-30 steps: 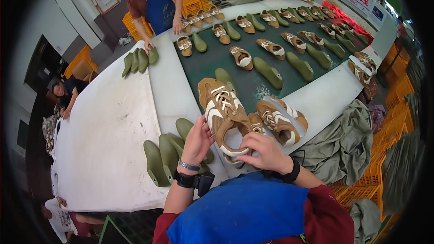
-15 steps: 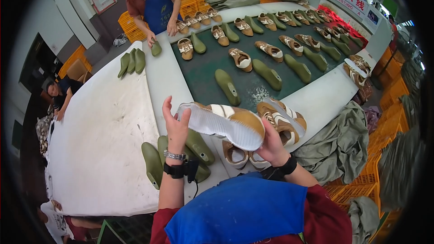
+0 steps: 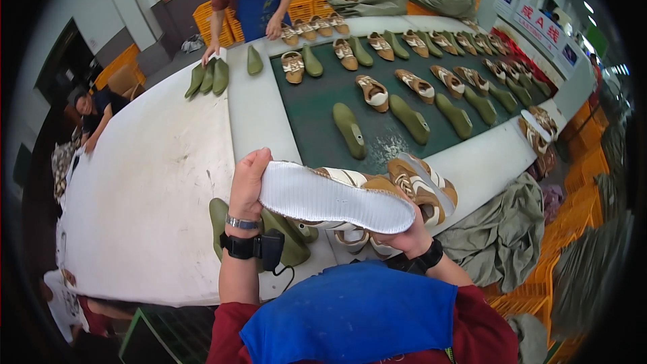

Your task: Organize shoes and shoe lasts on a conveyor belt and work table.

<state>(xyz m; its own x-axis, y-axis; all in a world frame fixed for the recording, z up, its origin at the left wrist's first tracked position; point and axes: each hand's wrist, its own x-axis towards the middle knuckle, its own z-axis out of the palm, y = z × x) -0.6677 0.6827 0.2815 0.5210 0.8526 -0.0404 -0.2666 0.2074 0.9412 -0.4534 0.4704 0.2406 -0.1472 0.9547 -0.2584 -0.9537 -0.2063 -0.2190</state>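
A brown and white shoe upper [image 3: 330, 199] is held up in front of me with its pale ribbed underside turned my way. My left hand [image 3: 249, 178] grips its left end, the fingers hidden behind it. At the right end, my right hand [image 3: 408, 231] holds it from below and behind. Just past my right hand, more brown and white shoe uppers [image 3: 426, 192] lie on the white table edge. Several green shoe lasts [image 3: 286, 232] rest below my left wrist, partly covered by my forearm.
A green belt [image 3: 313, 101] carries rows of uppers and lasts. A co-worker [image 3: 253, 7] stands at its far left end, one hand at a group of lasts [image 3: 207, 77]. A white-covered table [image 3: 148, 195] spans my left; grey-green cloth [image 3: 502, 229] and orange crates [image 3: 586, 209] are on my right.
The shoe upper has turned so its underside faces me more fully. My left hand has closed on its left end. The co-worker's hand has moved from a single last to the group beside it.
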